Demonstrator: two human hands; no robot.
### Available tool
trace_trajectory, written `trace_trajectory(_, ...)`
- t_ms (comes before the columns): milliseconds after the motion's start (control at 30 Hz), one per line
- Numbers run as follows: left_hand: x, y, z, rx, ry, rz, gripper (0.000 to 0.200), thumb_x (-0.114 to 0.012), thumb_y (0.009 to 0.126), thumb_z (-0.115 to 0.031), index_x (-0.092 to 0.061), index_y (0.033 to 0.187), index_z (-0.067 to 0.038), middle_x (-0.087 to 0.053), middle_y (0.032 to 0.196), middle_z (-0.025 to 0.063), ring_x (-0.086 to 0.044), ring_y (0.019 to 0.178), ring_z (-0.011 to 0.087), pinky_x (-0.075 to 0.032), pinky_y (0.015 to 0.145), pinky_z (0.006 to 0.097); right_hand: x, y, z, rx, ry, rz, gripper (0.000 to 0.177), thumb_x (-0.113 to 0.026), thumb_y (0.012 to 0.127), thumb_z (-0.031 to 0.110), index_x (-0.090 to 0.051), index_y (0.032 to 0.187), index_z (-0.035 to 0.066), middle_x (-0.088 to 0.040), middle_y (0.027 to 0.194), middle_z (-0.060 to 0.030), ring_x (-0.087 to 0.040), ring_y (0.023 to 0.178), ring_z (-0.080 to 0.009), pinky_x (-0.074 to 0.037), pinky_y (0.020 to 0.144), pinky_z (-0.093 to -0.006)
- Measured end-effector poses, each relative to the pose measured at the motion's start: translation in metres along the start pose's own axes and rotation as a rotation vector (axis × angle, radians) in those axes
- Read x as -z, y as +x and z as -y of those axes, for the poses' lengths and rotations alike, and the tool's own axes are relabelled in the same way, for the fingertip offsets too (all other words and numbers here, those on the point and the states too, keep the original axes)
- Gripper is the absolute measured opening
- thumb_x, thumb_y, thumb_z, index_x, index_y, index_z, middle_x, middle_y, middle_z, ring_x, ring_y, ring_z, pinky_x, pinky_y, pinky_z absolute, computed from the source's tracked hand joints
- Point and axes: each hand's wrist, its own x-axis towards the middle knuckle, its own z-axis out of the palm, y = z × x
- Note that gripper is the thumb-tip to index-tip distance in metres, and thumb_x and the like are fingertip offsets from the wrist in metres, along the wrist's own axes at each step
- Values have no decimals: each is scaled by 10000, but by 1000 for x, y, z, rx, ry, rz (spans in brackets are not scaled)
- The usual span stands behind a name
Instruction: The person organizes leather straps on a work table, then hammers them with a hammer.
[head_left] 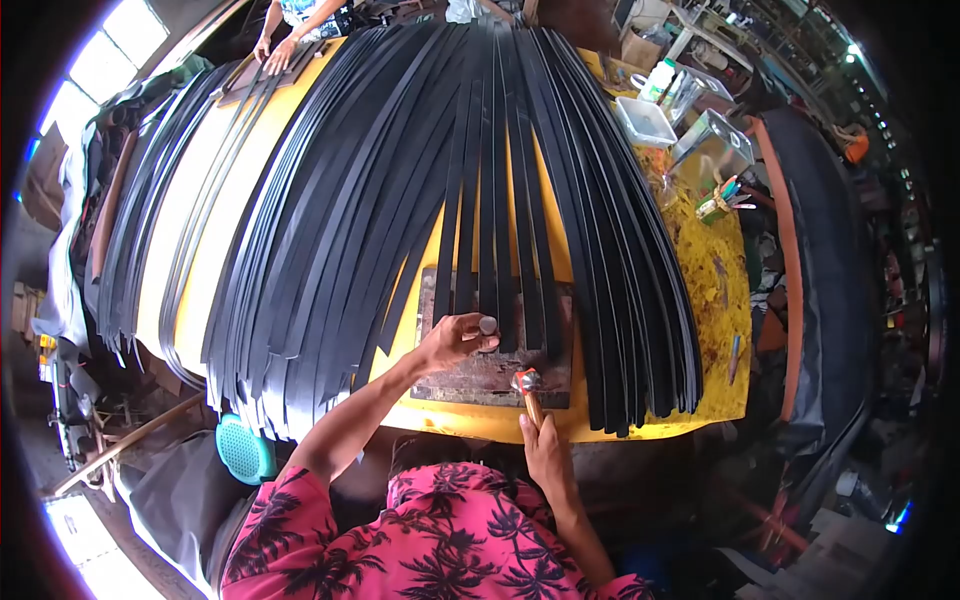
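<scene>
Pink palm-print shirt [450, 535] nearest us, 6 o'clock. Our left hand [455, 342], 7 o'clock, has fingers curled closed on a round-topped tool [488, 326], near black strips [486, 250] whose ends lie on the board [470, 385]. Our right hand [546, 455], 5 o'clock, is wrapped round the hammer [531, 392] handle, head over the board's near edge. Co-worker's hands [278, 55] at 11, on strips. Clear tub [645, 122] at 1–2, yellow tabletop [715, 300].
</scene>
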Motion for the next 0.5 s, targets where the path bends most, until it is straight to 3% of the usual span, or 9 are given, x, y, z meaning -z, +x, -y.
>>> trace_trajectory(133,1,0,-1,-27,17,1,396,-753,880,-304,-665,1125,-5,-738,1038,92,-681,1005,169,-544,884,330,0,0,-1,14,14,-7,431,-461,1015,445,-522,1015,19,-634,728,-291,-629,746,-501,-481,577,-559)
trace_trajectory(233,0,-2,-3,-19,16,-6,314,-735,901,-281,-676,1073,-24,-709,1000,41,-651,978,129,-528,899,307,0,0,1,-2,77,-2,418,-498,1011,416,-496,977,-1,-603,764,-316,-594,783,-525,-439,587,-556)
trace_trajectory(433,-3,-7,-14,9,66,-23,300,-733,904,-262,-676,1092,-36,-724,1004,42,-663,981,125,-536,868,305,-3,0,-1,4,72,-21,426,-499,1010,413,-497,960,-10,-598,759,-315,-594,777,-524,-433,587,-560)
trace_trajectory(500,-6,-9,-7,-12,82,-45,341,-736,897,-286,-665,1115,-34,-733,1017,69,-680,978,148,-544,840,318,-3,0,-3,30,4,-16,428,-453,1018,448,-505,989,24,-630,722,-285,-624,736,-500,-482,590,-568)
